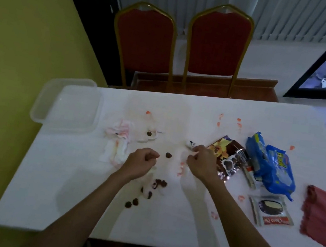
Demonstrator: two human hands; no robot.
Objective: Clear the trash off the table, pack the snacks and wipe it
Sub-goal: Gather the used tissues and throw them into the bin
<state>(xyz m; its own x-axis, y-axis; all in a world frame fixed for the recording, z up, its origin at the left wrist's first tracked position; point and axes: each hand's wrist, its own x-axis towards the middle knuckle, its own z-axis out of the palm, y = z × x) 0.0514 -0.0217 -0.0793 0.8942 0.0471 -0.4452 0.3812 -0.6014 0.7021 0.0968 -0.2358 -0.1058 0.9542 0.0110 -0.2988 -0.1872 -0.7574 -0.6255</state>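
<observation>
Our left hand (141, 159) curls closed above scattered chocolate pieces (147, 193); our right hand (201, 162) pinches small white trash (190, 144) beside the brown snack bag (227, 158).

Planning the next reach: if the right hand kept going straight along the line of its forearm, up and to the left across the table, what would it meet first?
Probably the small white scrap just beyond the right hand; its fingertips look almost on it, though depth is unclear.
</observation>
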